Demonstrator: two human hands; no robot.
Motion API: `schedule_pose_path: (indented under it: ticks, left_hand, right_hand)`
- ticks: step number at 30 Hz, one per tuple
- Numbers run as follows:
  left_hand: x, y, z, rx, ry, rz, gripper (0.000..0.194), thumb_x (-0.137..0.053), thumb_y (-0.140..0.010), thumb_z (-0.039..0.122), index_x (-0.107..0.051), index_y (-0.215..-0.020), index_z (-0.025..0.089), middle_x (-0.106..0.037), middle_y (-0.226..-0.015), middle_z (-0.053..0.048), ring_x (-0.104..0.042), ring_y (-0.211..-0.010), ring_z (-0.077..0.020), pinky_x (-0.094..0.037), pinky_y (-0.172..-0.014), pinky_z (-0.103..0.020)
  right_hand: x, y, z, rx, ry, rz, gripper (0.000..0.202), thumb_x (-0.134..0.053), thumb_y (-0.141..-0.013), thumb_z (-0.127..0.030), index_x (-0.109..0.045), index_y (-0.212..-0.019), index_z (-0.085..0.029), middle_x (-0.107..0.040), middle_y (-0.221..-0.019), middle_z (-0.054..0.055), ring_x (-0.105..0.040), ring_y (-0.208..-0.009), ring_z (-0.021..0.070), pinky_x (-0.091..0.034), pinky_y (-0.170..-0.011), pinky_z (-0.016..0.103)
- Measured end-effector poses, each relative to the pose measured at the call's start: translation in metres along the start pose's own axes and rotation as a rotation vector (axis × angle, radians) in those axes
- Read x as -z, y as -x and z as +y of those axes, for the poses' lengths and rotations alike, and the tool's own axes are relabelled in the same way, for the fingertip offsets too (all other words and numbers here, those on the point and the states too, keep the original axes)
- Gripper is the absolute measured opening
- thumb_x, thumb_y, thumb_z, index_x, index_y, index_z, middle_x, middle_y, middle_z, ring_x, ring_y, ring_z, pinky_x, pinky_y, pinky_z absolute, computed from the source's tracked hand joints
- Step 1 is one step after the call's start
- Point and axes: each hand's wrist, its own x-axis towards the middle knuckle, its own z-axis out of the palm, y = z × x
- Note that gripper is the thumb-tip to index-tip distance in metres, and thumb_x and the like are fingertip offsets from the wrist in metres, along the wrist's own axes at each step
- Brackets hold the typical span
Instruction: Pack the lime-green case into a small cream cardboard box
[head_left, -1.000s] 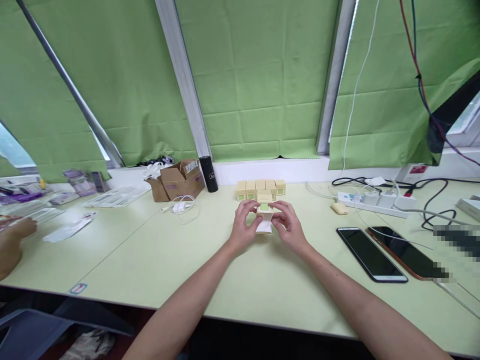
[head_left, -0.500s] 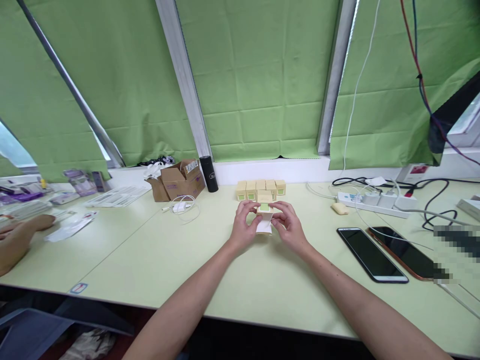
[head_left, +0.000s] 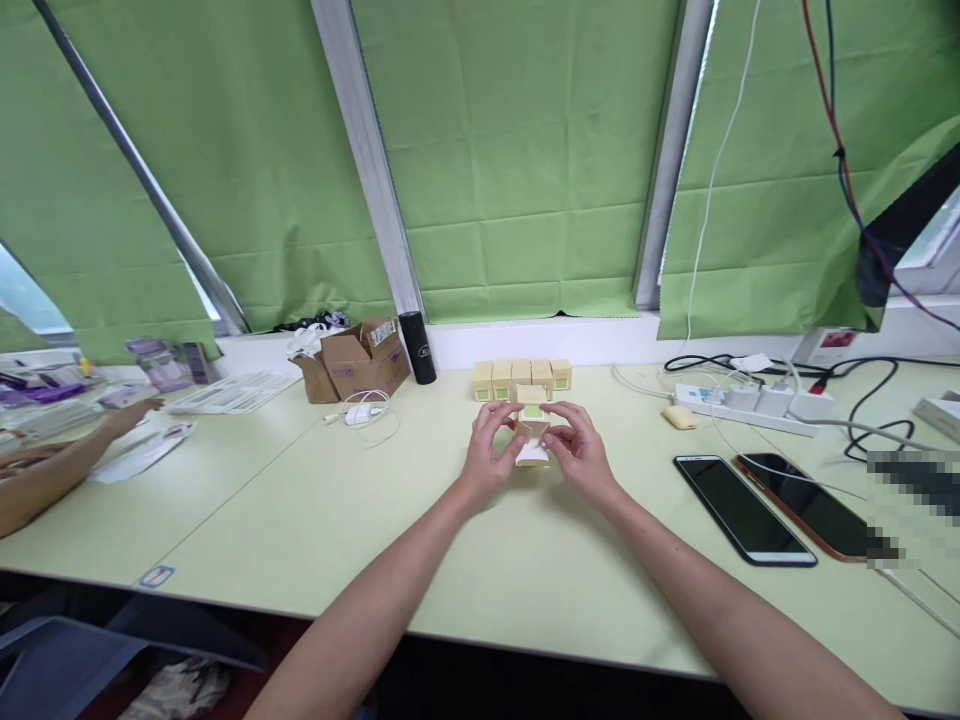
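Between my two hands is a small tan cardboard box (head_left: 532,428), with a green label on it and a white-lined flap turned toward me. My left hand (head_left: 491,443) is closed on its left side, thumb low and fingers at the upper edge. On the right side my right hand (head_left: 577,445) grips it in the same way. Just behind it, several similar small tan boxes (head_left: 502,378) with green labels stand in a row. Fingers cover part of the held box's sides.
Two phones (head_left: 742,510) lie at the right, near a white power strip (head_left: 750,405) with cables. An open brown carton (head_left: 364,365) and a black bottle (head_left: 418,348) stand at the back left. A co-worker's arm (head_left: 67,465) reaches in at far left.
The held box's white-lined flap has tilted and its side flaps now show. My hands stay almost in place. The co-worker's hand has moved farther forward and right.
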Motion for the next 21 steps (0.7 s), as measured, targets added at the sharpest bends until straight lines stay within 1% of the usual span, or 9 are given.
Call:
schedule_pose_path:
  ticks: [2,4,7,9,11,14,16,19,21]
  left_hand:
    - [0.0022,0.0002,-0.0007,-0.022,0.026,-0.035,0.048,-0.058,-0.101,0.053,-0.06,-0.143,0.03,-0.052,-0.138,-0.013,-0.062,-0.113,-0.0261,-0.044,-0.115,-0.052]
    - [0.0036,0.0006,-0.0016,-0.04,0.054,-0.068,0.054,-0.052,-0.102,0.059,-0.057,-0.148,0.03,-0.049,-0.143,-0.014,-0.059,-0.121,-0.029,-0.043,-0.116,-0.052]
    - [0.004,0.0014,-0.003,-0.055,0.068,-0.126,0.064,-0.047,-0.101,0.066,-0.05,-0.156,0.032,-0.043,-0.151,-0.014,-0.049,-0.136,-0.0336,-0.039,-0.12,-0.054]
    - [0.0034,0.002,-0.0043,-0.072,0.058,-0.161,0.073,-0.049,-0.098,0.071,-0.043,-0.16,0.033,-0.037,-0.156,-0.015,-0.042,-0.143,-0.0361,-0.035,-0.123,-0.056]
    - [0.0023,0.0024,-0.0063,-0.089,0.044,-0.19,0.083,-0.055,-0.093,0.075,-0.037,-0.163,0.035,-0.031,-0.159,-0.015,-0.035,-0.148,-0.0383,-0.034,-0.123,-0.058]
    - [0.0004,0.003,-0.0094,-0.087,0.005,-0.219,0.096,-0.068,-0.086,0.075,-0.03,-0.166,0.038,-0.025,-0.162,-0.015,-0.033,-0.149,-0.0404,-0.034,-0.123,-0.061]
    - [-0.0005,0.0033,-0.0099,-0.08,-0.015,-0.222,0.094,-0.071,-0.087,0.069,-0.029,-0.165,0.038,-0.025,-0.162,-0.015,-0.031,-0.151,-0.0407,-0.034,-0.123,-0.063]
    - [-0.001,0.0033,-0.0074,-0.085,-0.007,-0.193,0.081,-0.067,-0.093,0.061,-0.034,-0.163,0.036,-0.029,-0.16,-0.015,-0.027,-0.154,-0.0396,-0.035,-0.122,-0.062]
    - [-0.0011,0.0028,-0.0042,-0.09,0.017,-0.172,0.075,-0.065,-0.096,0.058,-0.036,-0.161,0.033,-0.032,-0.157,-0.016,-0.03,-0.153,-0.0378,-0.037,-0.121,-0.059]
  right_hand:
    - [0.0002,-0.0005,0.0,-0.014,-0.006,0.011,0.035,-0.069,-0.095,-0.038,-0.067,-0.129,-0.033,-0.049,-0.139,0.009,-0.071,-0.082,0.0149,-0.063,-0.083,0.04]
    - [0.0006,-0.0012,0.0002,-0.03,-0.011,0.024,0.036,-0.069,-0.095,-0.04,-0.067,-0.13,-0.032,-0.05,-0.139,0.01,-0.071,-0.082,0.0155,-0.063,-0.08,0.039]
    - [0.001,-0.0021,0.0008,-0.047,-0.012,0.047,0.036,-0.069,-0.095,-0.041,-0.067,-0.13,-0.032,-0.051,-0.141,0.011,-0.071,-0.083,0.0164,-0.063,-0.078,0.038]
    - [0.0012,-0.0025,0.0009,-0.048,-0.011,0.06,0.036,-0.068,-0.095,-0.04,-0.067,-0.13,-0.031,-0.051,-0.142,0.011,-0.072,-0.084,0.0167,-0.064,-0.078,0.038]
    - [0.0012,-0.0028,0.0008,-0.045,-0.007,0.07,0.036,-0.068,-0.095,-0.039,-0.067,-0.13,-0.031,-0.051,-0.142,0.011,-0.073,-0.084,0.0169,-0.064,-0.078,0.038]
    - [0.0013,-0.0031,0.0006,-0.042,0.005,0.085,0.035,-0.068,-0.095,-0.037,-0.067,-0.129,-0.031,-0.052,-0.143,0.011,-0.073,-0.083,0.0165,-0.064,-0.077,0.038]
    - [0.0012,-0.0032,0.0008,-0.043,0.013,0.097,0.034,-0.067,-0.095,-0.037,-0.068,-0.128,-0.03,-0.052,-0.142,0.011,-0.072,-0.081,0.0158,-0.064,-0.076,0.038]
    - [0.0003,-0.0034,0.0021,-0.043,0.021,0.108,0.032,-0.067,-0.094,-0.036,-0.069,-0.126,-0.03,-0.052,-0.142,0.011,-0.072,-0.082,0.0153,-0.065,-0.081,0.039]
    - [-0.0005,-0.0033,0.0034,-0.046,0.019,0.109,0.031,-0.068,-0.093,-0.034,-0.07,-0.124,-0.031,-0.052,-0.141,0.01,-0.072,-0.083,0.0155,-0.065,-0.084,0.041]
